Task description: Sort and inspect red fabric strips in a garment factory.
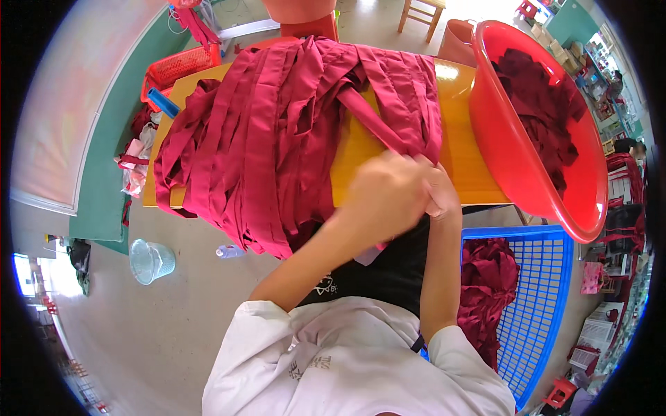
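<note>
Long dark red fabric strips [260, 159] lie in a thick layer over a yellow wooden table [458, 132], hanging past its near edge. At the right end of the layer, my two hands meet over the strips. My left hand [390, 184], blurred by motion, is curled closed at the end of a slanting strip [371, 119]. Against it is my right hand [442, 194], its fingers closed on the fabric at the same spot. The fingertips and the exact grip are hidden between the hands.
A large red basin [496, 159] with darker fabric [538, 97] stands at the right. Below it, a blue basket [531, 312] holds more red fabric [489, 277]. A red basket [182, 69] sits far left; a clear bucket [152, 262] and a bottle [230, 252] are on the floor.
</note>
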Demonstrator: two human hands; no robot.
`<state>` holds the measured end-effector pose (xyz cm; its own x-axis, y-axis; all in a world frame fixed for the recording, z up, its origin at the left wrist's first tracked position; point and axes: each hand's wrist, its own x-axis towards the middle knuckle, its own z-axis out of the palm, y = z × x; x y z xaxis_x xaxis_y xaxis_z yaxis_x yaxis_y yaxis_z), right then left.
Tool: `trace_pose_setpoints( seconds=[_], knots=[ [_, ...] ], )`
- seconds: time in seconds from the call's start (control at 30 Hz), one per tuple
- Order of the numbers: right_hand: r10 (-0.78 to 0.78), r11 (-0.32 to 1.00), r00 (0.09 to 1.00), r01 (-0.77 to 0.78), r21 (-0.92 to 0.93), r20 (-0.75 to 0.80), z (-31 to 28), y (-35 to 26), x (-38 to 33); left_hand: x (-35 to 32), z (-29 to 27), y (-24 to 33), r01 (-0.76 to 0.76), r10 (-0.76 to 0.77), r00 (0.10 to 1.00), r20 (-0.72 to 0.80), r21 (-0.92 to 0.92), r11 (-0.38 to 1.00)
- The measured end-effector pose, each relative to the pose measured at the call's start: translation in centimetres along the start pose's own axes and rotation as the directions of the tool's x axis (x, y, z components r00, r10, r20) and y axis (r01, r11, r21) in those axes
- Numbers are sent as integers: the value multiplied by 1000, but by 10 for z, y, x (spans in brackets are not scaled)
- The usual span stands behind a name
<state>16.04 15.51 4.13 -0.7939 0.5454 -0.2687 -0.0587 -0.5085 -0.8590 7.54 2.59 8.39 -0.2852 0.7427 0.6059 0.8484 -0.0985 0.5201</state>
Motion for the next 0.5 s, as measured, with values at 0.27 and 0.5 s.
trace_pose_setpoints(
  seconds=[0.27, 0.5],
  knots=[
    [83, 980, 972, -119, 159, 219, -3, -6, 0, -15, -99, -78, 459, -420, 884, -203, 540, 705],
    [40, 995, 992, -49, 82, 117, 2, -5, 0, -2, -40, -42, 371, -340, 927, -155, 260, 892]
  ],
)
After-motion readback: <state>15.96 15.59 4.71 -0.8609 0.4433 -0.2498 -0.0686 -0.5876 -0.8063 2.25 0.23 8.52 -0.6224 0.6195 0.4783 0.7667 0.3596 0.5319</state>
